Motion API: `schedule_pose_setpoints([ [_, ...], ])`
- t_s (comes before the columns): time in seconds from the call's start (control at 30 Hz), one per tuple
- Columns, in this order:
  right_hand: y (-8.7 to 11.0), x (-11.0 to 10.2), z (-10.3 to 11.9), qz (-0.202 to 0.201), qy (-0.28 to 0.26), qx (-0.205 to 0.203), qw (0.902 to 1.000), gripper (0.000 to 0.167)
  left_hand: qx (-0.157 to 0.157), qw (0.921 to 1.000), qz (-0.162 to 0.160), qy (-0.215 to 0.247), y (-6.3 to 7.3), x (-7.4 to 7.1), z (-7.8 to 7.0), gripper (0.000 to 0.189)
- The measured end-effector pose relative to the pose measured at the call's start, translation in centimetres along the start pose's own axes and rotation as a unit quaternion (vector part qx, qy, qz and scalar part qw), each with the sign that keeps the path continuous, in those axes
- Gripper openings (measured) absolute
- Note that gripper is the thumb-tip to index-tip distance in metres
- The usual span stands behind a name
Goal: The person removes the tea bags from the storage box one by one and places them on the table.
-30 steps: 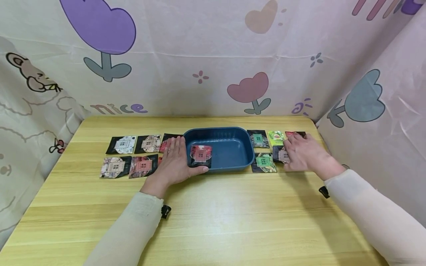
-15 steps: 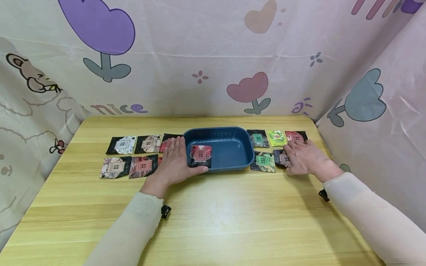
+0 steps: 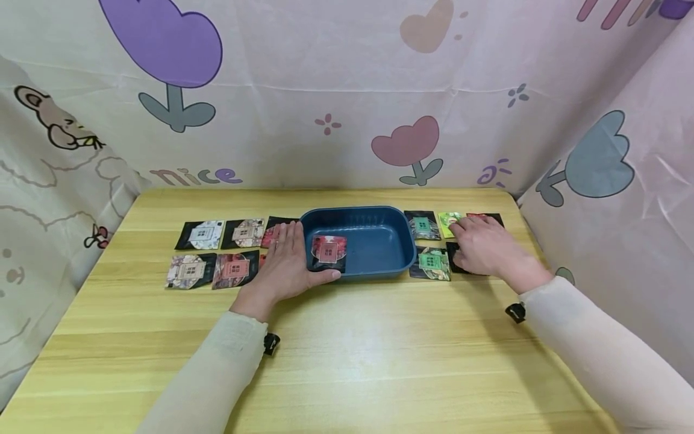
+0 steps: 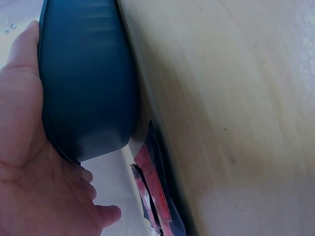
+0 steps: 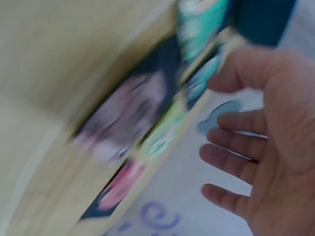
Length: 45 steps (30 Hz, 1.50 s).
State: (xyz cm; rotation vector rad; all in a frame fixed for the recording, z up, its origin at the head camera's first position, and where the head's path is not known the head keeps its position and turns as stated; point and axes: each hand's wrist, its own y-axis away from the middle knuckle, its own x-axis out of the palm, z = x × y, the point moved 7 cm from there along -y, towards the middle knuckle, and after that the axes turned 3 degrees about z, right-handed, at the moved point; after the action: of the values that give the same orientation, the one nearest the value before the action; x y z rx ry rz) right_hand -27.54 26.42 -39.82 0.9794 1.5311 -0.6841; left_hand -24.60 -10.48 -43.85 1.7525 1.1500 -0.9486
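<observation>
A dark blue plastic basin (image 3: 379, 250) stands near the table's back, with a red and black tea sachet (image 3: 328, 252) in its left part. My left hand (image 3: 282, 265) rests against the basin's left end, fingers straight and thumb along the front rim. Over the right-hand sachets hovers my right hand (image 3: 488, 246), fingers loosely bent and nothing between them in the right wrist view. Below it lie a yellow-green sachet (image 3: 447, 222), a red and black sachet (image 3: 497, 219) and a dark sachet with a pinkish print (image 5: 125, 113), each partly hidden in the head view.
Two green-labelled sachets (image 3: 432, 263) lie right of the basin. On its left, several sachets (image 3: 235, 269) form two rows, some partly covered by the left hand. A patterned curtain (image 3: 336, 157) hangs behind the wooden table (image 3: 347, 355).
My right hand has shifted left from the far-right sachets toward the yellow-green one. The dark sachet beneath it, earlier showing its label, is now mostly covered. My left hand stays put.
</observation>
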Motion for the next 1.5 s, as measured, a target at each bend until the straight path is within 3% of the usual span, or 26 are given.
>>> schedule_pose_setpoints([
  [0.2,-3.2,-3.8,4.3,-0.092,-0.050,-0.005,0.9945,0.049,-0.001,1.0000,-0.001,-0.001,-0.1,0.0,0.0,0.144],
  [0.43,-7.5,-6.2,11.5,-0.139,-0.096,-0.049,0.9844,0.041,0.000,1.0000,-0.003,-0.001,0.0,0.0,0.0,0.142],
  [0.53,-9.1,-6.1,14.4,-0.121,-0.108,-0.069,0.9844,0.043,0.002,1.0000,-0.001,0.001,0.0,0.0,-0.1,0.141],
  [0.67,-10.9,-4.8,17.2,-0.054,-0.129,-0.077,0.9872,0.053,0.006,1.0000,0.000,-0.006,0.0,0.0,-0.2,0.140],
  [0.8,-12.0,-3.2,18.8,0.014,-0.146,-0.081,0.9860,0.066,0.010,0.9998,0.000,-0.015,0.0,0.0,-0.2,0.141],
  [0.93,-12.7,-2.0,19.7,0.054,-0.154,-0.085,0.9830,0.074,0.011,0.9998,-0.001,-0.017,0.0,0.0,-0.3,0.141],
  [1.3,-13.8,-0.8,20.2,0.079,-0.133,-0.082,0.9845,0.068,0.006,0.9999,-0.002,-0.016,0.0,0.0,-0.1,0.140],
  [1.5,-14.1,-0.6,20.1,0.085,-0.135,-0.072,0.9845,0.074,0.010,0.9999,-0.003,-0.013,0.0,0.0,-0.2,0.140],
])
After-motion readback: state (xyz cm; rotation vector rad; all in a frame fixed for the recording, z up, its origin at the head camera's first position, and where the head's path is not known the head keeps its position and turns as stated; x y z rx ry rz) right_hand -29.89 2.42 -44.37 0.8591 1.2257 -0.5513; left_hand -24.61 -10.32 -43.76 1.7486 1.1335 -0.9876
